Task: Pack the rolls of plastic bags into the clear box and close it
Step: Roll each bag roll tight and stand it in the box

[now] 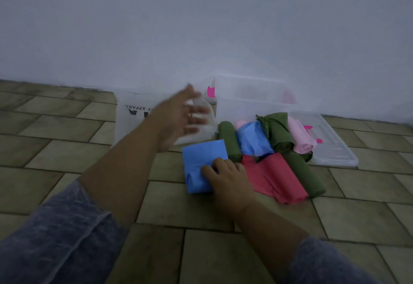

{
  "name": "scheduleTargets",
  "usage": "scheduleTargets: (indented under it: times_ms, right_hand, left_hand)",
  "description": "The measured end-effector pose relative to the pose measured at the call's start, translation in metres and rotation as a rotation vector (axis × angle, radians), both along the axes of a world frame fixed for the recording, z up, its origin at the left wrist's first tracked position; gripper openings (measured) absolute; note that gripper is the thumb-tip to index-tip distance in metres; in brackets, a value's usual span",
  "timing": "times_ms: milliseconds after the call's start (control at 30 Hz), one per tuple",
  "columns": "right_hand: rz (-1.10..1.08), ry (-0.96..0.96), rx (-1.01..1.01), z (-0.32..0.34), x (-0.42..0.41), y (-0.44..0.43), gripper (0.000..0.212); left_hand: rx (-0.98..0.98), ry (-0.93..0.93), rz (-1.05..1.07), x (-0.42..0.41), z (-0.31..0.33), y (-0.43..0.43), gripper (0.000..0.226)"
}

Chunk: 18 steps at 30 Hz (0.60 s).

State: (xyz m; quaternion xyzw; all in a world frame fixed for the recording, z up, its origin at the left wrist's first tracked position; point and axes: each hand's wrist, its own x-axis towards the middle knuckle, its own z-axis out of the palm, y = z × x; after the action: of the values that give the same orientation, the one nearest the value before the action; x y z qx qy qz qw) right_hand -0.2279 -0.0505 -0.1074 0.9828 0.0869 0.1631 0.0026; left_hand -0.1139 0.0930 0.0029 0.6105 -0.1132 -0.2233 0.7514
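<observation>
Rolls of plastic bags lie in a heap on the tiled floor: a blue roll (202, 161) nearest me, a dark green roll (230, 142), a second blue one (253, 138), a red one (277, 177), green ones (279, 130) and a pink one (300, 137). My right hand (228, 177) grips the near blue roll's lower right corner. My left hand (181, 117), blurred, hovers with spread fingers over a white bag, holding nothing. The clear box (250, 96) stands open against the wall behind the heap. Its clear lid (335, 147) with a pink latch lies to the right.
A white plastic bag (134, 118) with black lettering lies flat by the wall, left of the box. A pale wall runs behind everything. Tiled floor (67, 149) stretches to the left and in front of me.
</observation>
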Motion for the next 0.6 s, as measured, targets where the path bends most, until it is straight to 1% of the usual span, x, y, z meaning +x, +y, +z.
scheduleTargets:
  times_ms: [33,67,100,167,233,300,367,433,500,600]
  right_hand:
    - [-0.017,0.023,0.027,-0.003,0.0,0.0,0.045]
    - [-0.033,0.054,0.053,-0.003,-0.001,-0.001,0.048]
    - [-0.044,0.085,0.068,-0.002,-0.002,-0.001,0.053]
    - [-0.065,0.161,0.07,-0.001,-0.005,-0.001,0.063]
    - [-0.104,0.198,0.102,-0.002,-0.014,0.001,0.07]
    - [-0.18,0.201,0.194,-0.008,-0.025,0.007,0.08]
    - [-0.284,0.182,0.26,-0.012,-0.031,0.017,0.088]
    - [-0.381,0.105,0.287,-0.013,-0.029,0.027,0.082]
    - [-0.434,0.047,0.328,-0.013,-0.022,0.034,0.075]
    - [-0.467,0.074,0.313,-0.013,-0.014,0.035,0.075]
  left_hand:
    - [0.17,-0.017,-0.159,-0.007,-0.011,-0.005,0.057]
    - [0.331,-0.026,-0.274,-0.014,-0.024,-0.012,0.062]
    - [0.452,-0.022,-0.335,-0.019,-0.037,-0.018,0.063]
    - [0.6,0.009,-0.332,-0.025,-0.059,-0.026,0.06]
    - [0.695,-0.007,-0.319,-0.024,-0.072,-0.028,0.061]
    - [0.718,-0.031,-0.328,-0.021,-0.076,-0.029,0.066]
    - [0.697,-0.05,-0.3,-0.02,-0.078,-0.029,0.067]
    - [0.67,-0.077,-0.261,-0.02,-0.079,-0.031,0.066]
    - [0.651,-0.099,-0.256,-0.019,-0.081,-0.032,0.066]
    - [0.651,-0.125,-0.27,-0.017,-0.086,-0.034,0.062]
